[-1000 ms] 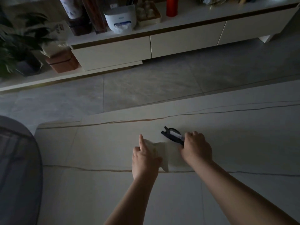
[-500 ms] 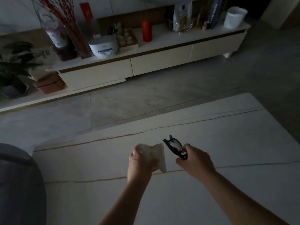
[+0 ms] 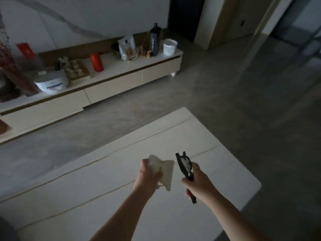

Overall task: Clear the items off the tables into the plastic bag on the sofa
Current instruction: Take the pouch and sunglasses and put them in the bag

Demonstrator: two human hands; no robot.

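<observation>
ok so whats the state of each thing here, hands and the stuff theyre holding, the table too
left hand: closed around the white tissue, off the table
white tissue: crumpled, held up, one end hanging loose
right hand: closed around the black tool's handle
black tool: lifted, head pointing away, something white in its head
table: bare where visible

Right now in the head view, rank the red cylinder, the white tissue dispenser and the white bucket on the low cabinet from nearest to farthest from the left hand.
From the left hand:
1. Red cylinder, mid-cabinet, up and left.
2. White bucket, at the cabinet's right end.
3. White tissue dispenser, far left.
Bucket and dispenser look too close to call; the cylinder is plainly nearest.
</observation>
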